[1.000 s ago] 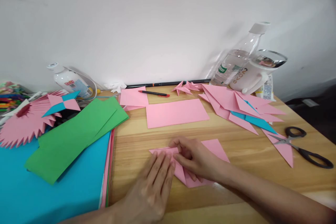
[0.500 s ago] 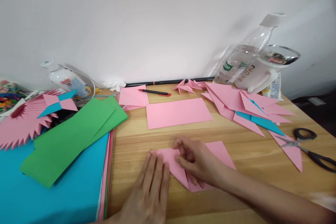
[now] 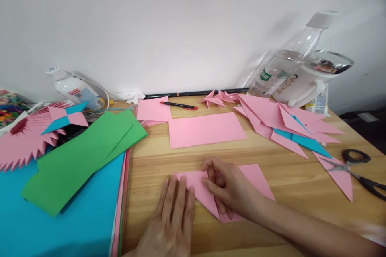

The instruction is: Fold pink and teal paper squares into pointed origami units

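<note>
A strip of pink paper (image 3: pixel 256 178) lies on the table in front of me, its left end folded over into a slanted flap (image 3: pixel 200 192). My left hand (image 3: pixel 171 217) lies flat, its fingers stretched out and the fingertips at the strip's left corner. Over the fold my right hand (image 3: pixel 230 188) is closed, its fingers curled on the pink paper; the palm hides part of the strip. Beyond both hands rests a flat pink rectangle of paper (image 3: pixel 208 130).
Left are green strips (image 3: pixel 81 160) on blue sheets (image 3: pixel 84 217) and a pleated pink piece (image 3: pixel 27 136). Folded pink pieces (image 3: pixel 271 116), scissors (image 3: pixel 346 166), a water bottle (image 3: pixel 280 68) and a white mug (image 3: pixel 313 80) stand right. A pen (image 3: pixel 181 105) lies behind, near the wall.
The view has shifted slightly, so things on the right sit a little farther right. Both hands keep nearly the same place on the pink paper.
</note>
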Action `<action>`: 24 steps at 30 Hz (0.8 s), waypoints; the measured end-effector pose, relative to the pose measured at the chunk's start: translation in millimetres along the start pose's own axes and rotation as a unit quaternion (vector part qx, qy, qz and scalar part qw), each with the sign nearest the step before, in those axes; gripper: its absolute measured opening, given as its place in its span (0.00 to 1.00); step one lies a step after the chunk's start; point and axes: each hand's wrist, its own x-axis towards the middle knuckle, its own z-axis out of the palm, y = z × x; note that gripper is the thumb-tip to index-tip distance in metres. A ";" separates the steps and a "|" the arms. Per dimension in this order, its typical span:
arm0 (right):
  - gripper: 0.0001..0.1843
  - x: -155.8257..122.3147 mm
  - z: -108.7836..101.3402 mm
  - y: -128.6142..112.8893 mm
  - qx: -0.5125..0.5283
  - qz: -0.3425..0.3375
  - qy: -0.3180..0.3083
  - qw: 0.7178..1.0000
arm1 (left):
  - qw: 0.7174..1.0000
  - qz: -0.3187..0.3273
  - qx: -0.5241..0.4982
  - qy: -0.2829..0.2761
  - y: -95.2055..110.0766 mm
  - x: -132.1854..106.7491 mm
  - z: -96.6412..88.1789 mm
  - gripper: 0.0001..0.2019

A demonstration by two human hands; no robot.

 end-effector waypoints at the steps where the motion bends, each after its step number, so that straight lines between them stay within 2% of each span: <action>1: 0.03 0.0 -0.1 -0.5 0.001 0.002 -0.001 1.000 | 1.000 -0.002 0.001 -0.002 -0.5 -0.1 -0.3 0.22; 6: 0.02 -0.4 0.2 -2.1 -0.006 0.006 -0.004 1.000 | 0.999 0.026 0.016 -0.026 -5.3 -0.9 -3.2 0.24; 11: 0.02 -1.1 0.0 -1.4 0.007 0.012 -0.008 1.000 | 1.000 0.003 0.005 -0.018 -6.9 -1.3 -2.3 0.26; 19: 0.03 -0.3 -0.8 -6.0 0.008 0.037 -0.018 0.999 | 1.000 -0.014 0.012 -0.019 -3.4 -0.2 0.4 0.26; 24: 0.05 -0.4 0.0 -5.1 0.025 0.036 -0.014 0.999 | 0.999 0.004 0.024 -0.024 -2.9 -0.5 -0.1 0.24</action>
